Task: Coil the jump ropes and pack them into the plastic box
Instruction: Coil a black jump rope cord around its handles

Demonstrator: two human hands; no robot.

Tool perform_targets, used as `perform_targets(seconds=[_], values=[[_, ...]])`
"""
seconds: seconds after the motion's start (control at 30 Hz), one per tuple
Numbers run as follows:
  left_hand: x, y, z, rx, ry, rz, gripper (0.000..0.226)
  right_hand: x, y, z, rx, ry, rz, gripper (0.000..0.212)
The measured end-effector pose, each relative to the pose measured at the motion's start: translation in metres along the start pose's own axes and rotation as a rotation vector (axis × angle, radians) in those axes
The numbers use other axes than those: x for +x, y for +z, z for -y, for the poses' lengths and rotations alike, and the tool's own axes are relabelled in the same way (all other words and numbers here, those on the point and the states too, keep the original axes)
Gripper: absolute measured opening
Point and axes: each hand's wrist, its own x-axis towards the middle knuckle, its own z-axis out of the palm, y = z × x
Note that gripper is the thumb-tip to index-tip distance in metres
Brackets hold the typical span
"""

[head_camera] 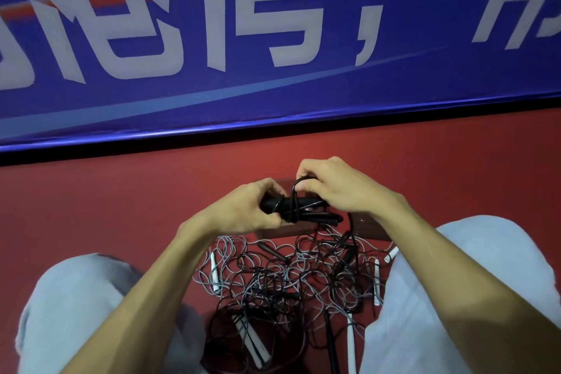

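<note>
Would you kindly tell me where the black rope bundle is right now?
Head view, centre: the rope bundle is held between the left hand and right hand, above the tangled pile on the red floor.

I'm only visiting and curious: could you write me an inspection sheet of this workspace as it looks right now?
Surface: red floor, person seated on it.
Job's things: black jump rope, cord wound round its handles; clear plastic box below it, contents unclear.
Clutter: tangled pile of black and grey ropes with white handles.
Hands: left hand grips the bundle; right hand pinches its cord.
Cables: nothing seen.
Surroundings: blue banner with white lettering.
</note>
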Motion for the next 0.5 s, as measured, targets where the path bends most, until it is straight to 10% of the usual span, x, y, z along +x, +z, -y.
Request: perform_targets(seconds=[0.5], values=[[-0.002,0.011,0.001,0.131,-0.068,0.062,0.042,0.003,0.002,-0.001,0.048,0.106,-0.115,0.032]])
